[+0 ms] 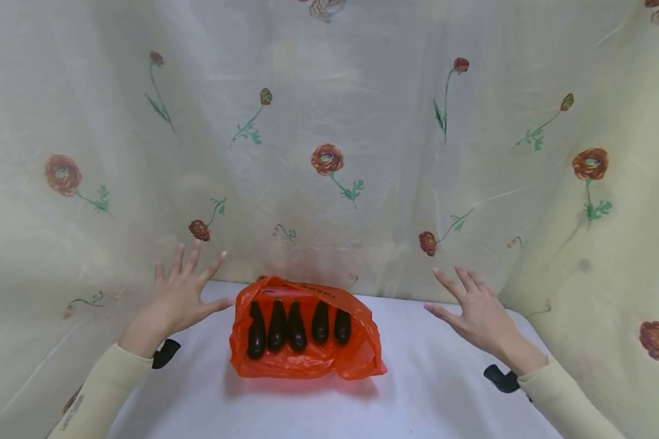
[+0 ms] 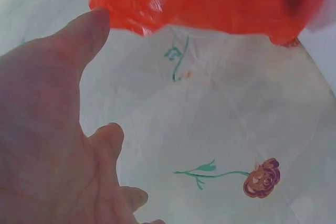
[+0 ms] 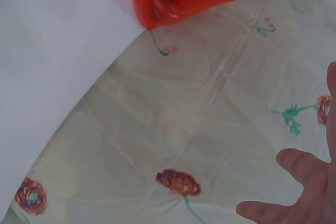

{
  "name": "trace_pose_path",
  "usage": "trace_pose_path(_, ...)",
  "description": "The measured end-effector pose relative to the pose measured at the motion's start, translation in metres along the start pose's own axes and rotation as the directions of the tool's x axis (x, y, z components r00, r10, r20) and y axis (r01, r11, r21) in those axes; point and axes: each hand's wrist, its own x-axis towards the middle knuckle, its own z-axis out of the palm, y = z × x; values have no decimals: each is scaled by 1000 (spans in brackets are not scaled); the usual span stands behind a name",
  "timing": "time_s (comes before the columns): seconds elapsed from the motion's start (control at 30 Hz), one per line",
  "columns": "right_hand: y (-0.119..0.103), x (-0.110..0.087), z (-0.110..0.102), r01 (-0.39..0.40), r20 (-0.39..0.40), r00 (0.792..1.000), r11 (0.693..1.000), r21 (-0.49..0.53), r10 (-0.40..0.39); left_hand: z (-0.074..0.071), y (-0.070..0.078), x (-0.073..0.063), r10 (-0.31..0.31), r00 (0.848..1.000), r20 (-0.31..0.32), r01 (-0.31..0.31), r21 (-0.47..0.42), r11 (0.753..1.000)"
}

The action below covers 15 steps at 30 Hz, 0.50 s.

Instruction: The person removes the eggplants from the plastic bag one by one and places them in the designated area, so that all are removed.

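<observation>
A red plastic bag (image 1: pixel 307 367) lies on the white table with its mouth spread toward me. Several dark purple eggplants (image 1: pixel 277 329) sit side by side inside it, stems pointing away. My left hand (image 1: pixel 178 299) is raised left of the bag with fingers spread, its thumb tip right by the bag's edge in the head view. In the left wrist view the thumb (image 2: pixel 86 38) overlaps the bag's corner. My right hand (image 1: pixel 480 314) hovers to the right, apart from the bag, fingers spread and holding nothing.
The white tabletop (image 1: pixel 428 378) extends around the bag. Behind it and along both sides hangs a pale translucent curtain (image 1: pixel 384 201) printed with red flowers, close to the table's edges. Dark straps (image 1: pixel 166 353) sit at both wrists, below cream sleeves.
</observation>
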Motion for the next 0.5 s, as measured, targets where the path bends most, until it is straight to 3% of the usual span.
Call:
trace_pose_path(0.33, -24, -18, 13, -7, 26, 1000, 999, 36, 6, 12, 10, -28, -3, 1000, -10, 3, 24, 1000)
trace_pose_path(0.5, -35, -27, 22, -13, 54, 998, 998, 55, 10, 22, 13, -41, -22, 999, 26, 23, -30, 999)
